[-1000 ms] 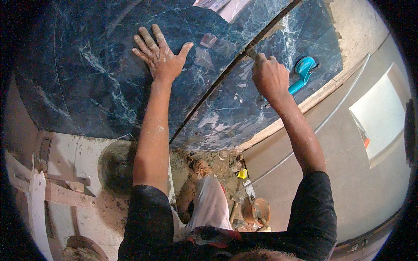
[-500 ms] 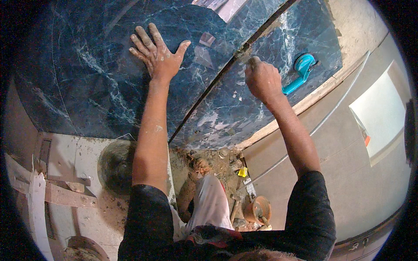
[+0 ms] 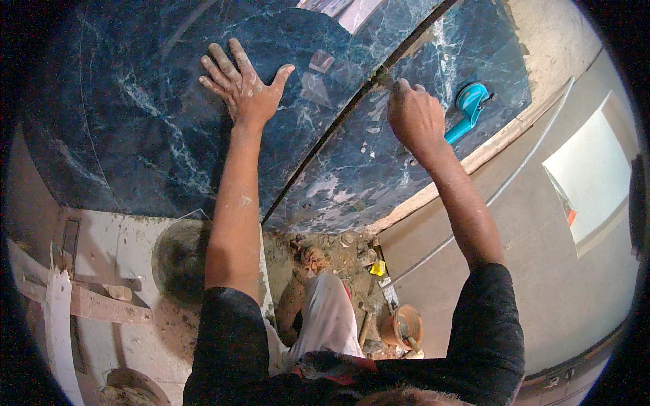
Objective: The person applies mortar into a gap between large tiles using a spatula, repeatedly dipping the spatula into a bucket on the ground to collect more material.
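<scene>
My left hand (image 3: 252, 98) lies flat with fingers spread on a large dark blue-green marble slab (image 3: 156, 128) with white veins. A dark gap (image 3: 325, 143) runs diagonally between this slab and a second marble slab (image 3: 338, 193) on the right. My right hand (image 3: 416, 118) is closed round a small flat scraper (image 3: 384, 77), whose tip is at the gap's edge. Most of the scraper is hidden by my fist. Just right of that hand, a turquoise suction cup lifter (image 3: 472, 98) sits on the second slab.
A dark, round, mortar-stained basin (image 3: 179, 260) stands lower left, near wooden boards (image 3: 108, 303). Below the slabs lie rubble (image 3: 345, 243), a yellow scrap (image 3: 377, 268) and an orange-brown bucket (image 3: 406, 326). A grey cable (image 3: 528, 159) runs along the right wall (image 3: 501, 237).
My right hand has shifted slightly right, back from the gap, showing more of the scraper. My left hand stays in nearly the same place on the slab.
</scene>
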Motion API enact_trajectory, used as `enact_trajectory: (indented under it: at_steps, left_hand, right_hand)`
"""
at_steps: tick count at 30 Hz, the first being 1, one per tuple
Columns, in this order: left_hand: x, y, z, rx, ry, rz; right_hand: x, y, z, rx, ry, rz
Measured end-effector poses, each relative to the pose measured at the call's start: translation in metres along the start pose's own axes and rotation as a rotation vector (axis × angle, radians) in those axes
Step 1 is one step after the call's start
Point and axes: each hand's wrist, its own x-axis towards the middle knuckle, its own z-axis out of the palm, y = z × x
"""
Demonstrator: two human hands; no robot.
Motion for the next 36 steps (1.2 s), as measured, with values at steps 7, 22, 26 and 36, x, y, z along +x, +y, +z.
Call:
enact_trajectory:
  at_steps: [7,22,26,36]
  left_hand:
    - [0.0,0.001,-0.001,0.013,0.004,-0.003]
    - [0.0,0.003,-0.004,0.008,-0.025,-0.002]
    - [0.0,0.002,-0.003,0.018,-0.022,-0.014]
    - [-0.001,0.002,-0.002,0.018,0.004,0.016]
  right_hand:
    - [0.006,0.0,-0.008,0.044,0.03,0.053]
    - [-0.017,-0.001,0.011,0.096,-0.07,0.011]
    - [-0.023,-0.005,0.002,0.133,-0.079,0.042]
    - [-0.003,0.012,-0.009,0.146,0.087,0.088]
